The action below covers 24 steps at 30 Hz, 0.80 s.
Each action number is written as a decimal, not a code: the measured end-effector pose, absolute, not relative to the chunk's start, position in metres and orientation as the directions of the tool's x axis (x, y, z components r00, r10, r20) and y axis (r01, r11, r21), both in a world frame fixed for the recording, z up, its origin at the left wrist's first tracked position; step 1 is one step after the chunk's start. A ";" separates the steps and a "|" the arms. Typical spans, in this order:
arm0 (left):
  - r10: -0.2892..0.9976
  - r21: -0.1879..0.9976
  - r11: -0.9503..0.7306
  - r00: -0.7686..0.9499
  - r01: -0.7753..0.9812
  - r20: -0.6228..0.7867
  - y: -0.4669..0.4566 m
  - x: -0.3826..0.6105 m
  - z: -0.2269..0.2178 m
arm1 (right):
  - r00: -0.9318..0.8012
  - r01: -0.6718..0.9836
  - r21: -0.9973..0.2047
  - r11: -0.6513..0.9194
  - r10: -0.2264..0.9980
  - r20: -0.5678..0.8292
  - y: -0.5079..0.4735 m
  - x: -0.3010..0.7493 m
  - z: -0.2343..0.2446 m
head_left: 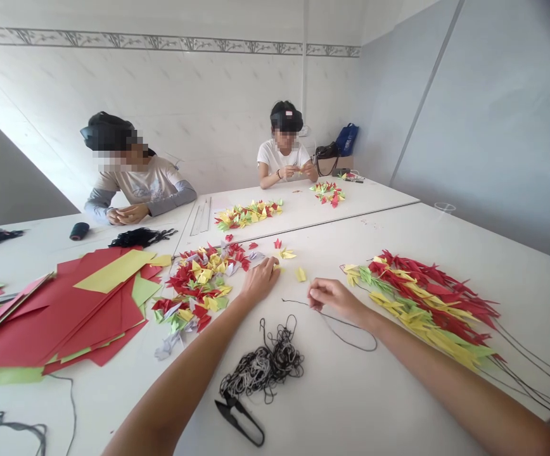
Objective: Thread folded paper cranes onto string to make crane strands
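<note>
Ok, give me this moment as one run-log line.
left hand: on folded paper cranes | right hand: pinching dark cord | nearby: thread snips, tangled cord

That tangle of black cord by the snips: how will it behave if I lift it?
The tangle of black cord looks thin and limp, so it will likely droop. Its crossed loops may snag and lift as one clump.

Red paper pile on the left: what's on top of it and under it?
A yellow sheet and a green sheet lie on the red paper pile. A pale green sheet shows beneath its lower edge. Whatever else lies underneath is covered and cannot be seen.
</note>
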<state>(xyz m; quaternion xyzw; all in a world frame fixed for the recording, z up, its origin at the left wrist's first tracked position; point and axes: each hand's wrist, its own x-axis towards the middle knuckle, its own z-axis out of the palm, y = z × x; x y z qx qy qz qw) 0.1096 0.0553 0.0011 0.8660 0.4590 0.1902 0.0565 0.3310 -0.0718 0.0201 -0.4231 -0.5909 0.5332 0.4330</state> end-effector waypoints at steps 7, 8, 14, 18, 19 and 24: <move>0.860 0.482 -0.511 0.419 0.712 0.292 0.052 0.091 -0.005 | -0.088 0.240 -0.931 0.277 0.961 0.263 -0.005 0.290 -0.021; 0.875 0.561 -0.484 0.387 0.672 0.291 0.053 0.089 -0.007 | -0.059 0.237 -0.928 0.286 0.958 0.280 0.004 0.284 -0.021; 0.942 0.836 -0.323 0.238 0.443 0.238 0.063 0.083 -0.014 | -0.006 0.193 -0.947 0.257 0.965 0.261 0.038 0.256 -0.021; 0.959 0.935 -0.219 0.239 0.279 0.153 0.065 0.082 -0.015 | -0.022 0.200 -0.945 0.259 0.965 0.260 0.037 0.253 -0.020; 0.961 0.958 -0.186 0.244 0.218 0.131 0.065 0.082 -0.015 | -0.035 0.221 -0.938 0.268 0.963 0.267 0.034 0.253 -0.020; 0.973 0.969 -0.212 0.121 0.124 0.197 0.069 0.079 -0.016 | -0.190 0.368 -0.845 0.388 0.921 0.340 0.025 0.253 -0.018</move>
